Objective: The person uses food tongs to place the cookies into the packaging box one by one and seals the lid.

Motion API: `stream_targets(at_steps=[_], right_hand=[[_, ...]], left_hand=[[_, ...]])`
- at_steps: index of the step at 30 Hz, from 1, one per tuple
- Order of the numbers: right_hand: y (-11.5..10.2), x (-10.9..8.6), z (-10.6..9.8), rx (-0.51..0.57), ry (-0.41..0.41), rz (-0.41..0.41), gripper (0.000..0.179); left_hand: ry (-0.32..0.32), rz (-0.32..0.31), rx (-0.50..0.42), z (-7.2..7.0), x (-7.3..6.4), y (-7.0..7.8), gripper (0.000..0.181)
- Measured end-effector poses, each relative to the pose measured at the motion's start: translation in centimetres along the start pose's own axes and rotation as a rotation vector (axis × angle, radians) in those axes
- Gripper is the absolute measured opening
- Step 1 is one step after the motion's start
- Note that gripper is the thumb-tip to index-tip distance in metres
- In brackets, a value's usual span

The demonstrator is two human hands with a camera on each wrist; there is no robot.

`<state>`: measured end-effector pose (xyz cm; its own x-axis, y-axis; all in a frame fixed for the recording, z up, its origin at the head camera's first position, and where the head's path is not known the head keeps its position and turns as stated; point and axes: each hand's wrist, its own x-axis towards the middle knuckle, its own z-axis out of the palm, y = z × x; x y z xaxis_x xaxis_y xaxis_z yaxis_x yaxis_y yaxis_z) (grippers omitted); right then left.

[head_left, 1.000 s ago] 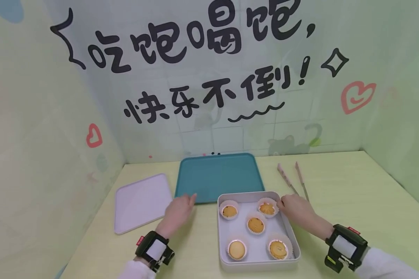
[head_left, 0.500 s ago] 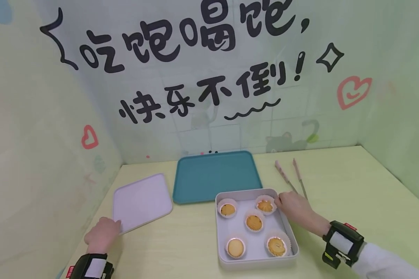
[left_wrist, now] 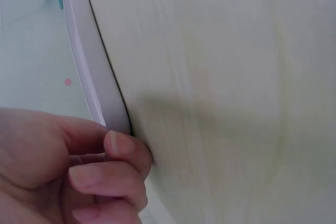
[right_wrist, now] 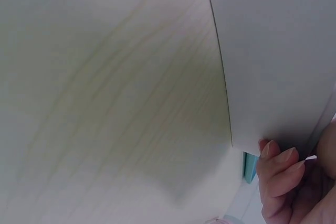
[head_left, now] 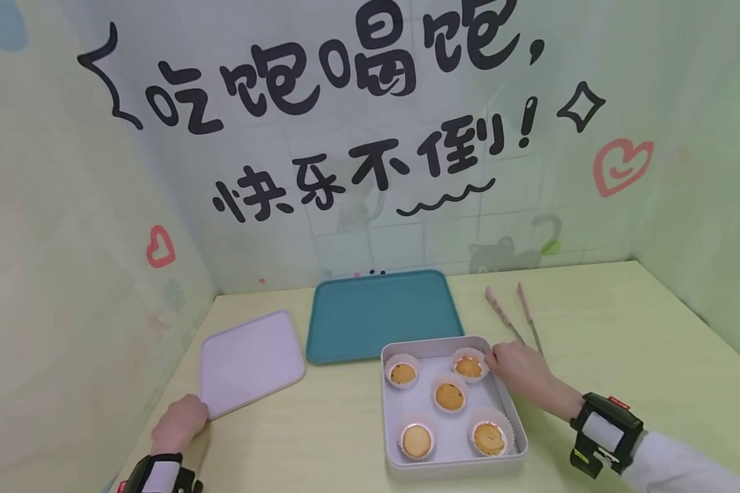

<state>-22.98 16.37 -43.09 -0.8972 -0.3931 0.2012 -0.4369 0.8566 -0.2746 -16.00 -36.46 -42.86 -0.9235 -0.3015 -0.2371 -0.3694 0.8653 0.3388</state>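
Note:
My left hand is at the near left corner of a flat lilac tray. The left wrist view has thumb and curled fingers pinching the corner of that tray's edge. On the right, my right hand grips the right wall of a deeper pale baking pan near its far corner. Its fingertips lie against the pan's outer side, with the thumb over the rim. Inside the pan sit several small pastries in paper cups, such as a round cookie in the middle.
A teal tray lies at the back, just behind the pan. Tongs with pink handles lie behind my right hand. The pale wooden table meets printed walls at the back and sides.
My left hand has moved left and nearer, from beside the teal tray to the lilac tray's near left corner. The right hand keeps its grip on the pan.

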Motion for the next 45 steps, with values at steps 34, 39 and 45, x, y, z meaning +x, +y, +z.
stream_targets(at_steps=[34, 39, 45], right_hand=[[0.3, 0.0, 0.3, 0.036, 0.011, 0.026, 0.022], [0.3, 0.2, 0.6, 0.045, 0.04, 0.028, 0.028], [0.7, -0.3, 0.0, 0.081, 0.068, -0.016, 0.01]], left_hand=[[0.297, 0.412, -0.454, 2.7, -2.5, 17.6, 0.021], [0.302, 0.512, -0.456, 4.7, -3.5, 21.7, 0.022], [0.288, 0.566, -0.49, 6.3, -4.7, 24.8, 0.025]])
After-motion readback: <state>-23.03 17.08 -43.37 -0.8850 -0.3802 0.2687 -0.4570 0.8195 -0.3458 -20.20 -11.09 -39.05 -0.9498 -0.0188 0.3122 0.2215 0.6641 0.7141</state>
